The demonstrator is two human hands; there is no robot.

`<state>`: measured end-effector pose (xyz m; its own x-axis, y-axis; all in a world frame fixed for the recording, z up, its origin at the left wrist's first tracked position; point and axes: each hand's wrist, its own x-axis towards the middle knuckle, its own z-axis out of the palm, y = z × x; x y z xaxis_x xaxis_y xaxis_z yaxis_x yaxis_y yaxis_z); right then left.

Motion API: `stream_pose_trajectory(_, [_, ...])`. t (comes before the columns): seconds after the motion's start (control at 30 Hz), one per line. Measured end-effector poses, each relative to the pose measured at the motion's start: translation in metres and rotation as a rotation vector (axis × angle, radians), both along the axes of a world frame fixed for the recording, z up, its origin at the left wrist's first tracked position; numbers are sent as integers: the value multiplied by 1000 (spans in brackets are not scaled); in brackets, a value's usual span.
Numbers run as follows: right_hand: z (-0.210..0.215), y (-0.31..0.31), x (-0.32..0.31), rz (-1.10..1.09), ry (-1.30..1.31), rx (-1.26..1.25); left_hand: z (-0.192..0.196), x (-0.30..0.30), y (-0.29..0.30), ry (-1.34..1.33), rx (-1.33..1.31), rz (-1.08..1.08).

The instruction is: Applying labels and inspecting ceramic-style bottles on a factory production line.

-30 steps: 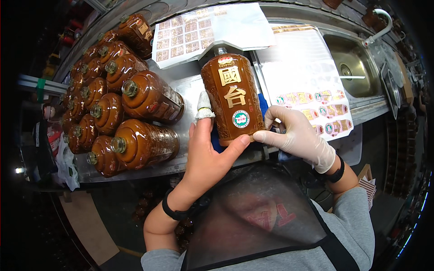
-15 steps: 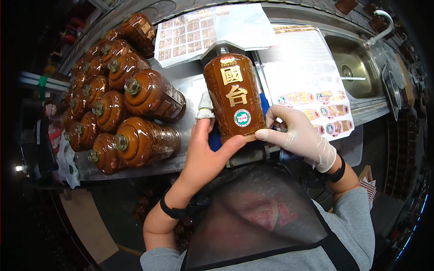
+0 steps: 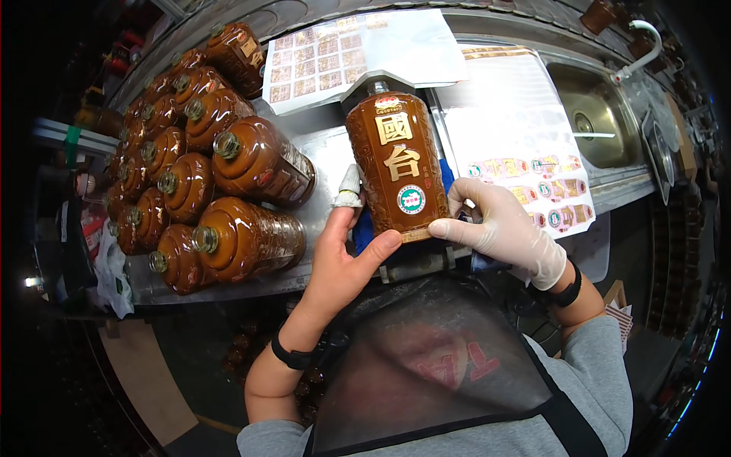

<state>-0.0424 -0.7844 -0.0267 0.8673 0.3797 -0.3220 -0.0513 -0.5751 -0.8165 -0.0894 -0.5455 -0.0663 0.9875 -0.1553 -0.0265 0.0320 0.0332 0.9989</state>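
Observation:
A brown glazed bottle (image 3: 388,171) with raised gold characters and a round green-and-white decal lies face up, its neck pointing away from me. My left hand (image 3: 335,263), bare apart from a white covering on one fingertip, is closed about the bottle's lower left. Its thumb presses the base edge, while the covered finger lies along the left side. On the lower right my right hand (image 3: 502,228), in a thin white glove, grips the bottle with its thumb at the base corner. The undersides of both grips are hidden. Blue material (image 3: 446,177) shows beneath the bottle.
Several similar brown bottles (image 3: 244,240) lie stacked at the left. Printed sheets of decals lie beyond the bottle (image 3: 324,57) and to its right (image 3: 525,122). Farther right are a metal sink (image 3: 567,91) and a white curved tap (image 3: 647,34).
My left thumb has slid slightly left along the bottle's base. The bottle has shifted a little to the right; my right hand has hardly moved.

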Motion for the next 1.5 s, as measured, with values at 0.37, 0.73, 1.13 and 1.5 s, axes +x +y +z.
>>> stream_pose_trajectory(0.37, [2, 1, 1, 17, -1, -12, 4, 2, 1, 52, -39, -1])
stream_pose_trajectory(0.73, [1, 3, 2, 30, -26, -52, 7, 3, 0, 16, 150, -27])
stream_pose_trajectory(1.13, [16, 1, 1, -48, 56, -99, -20, -5, 19, -8, 71, -22])
stream_pose_trajectory(1.5, [-1, -1, -2, -88, 50, -5, -1, -6, -4, -102, 443, -3])
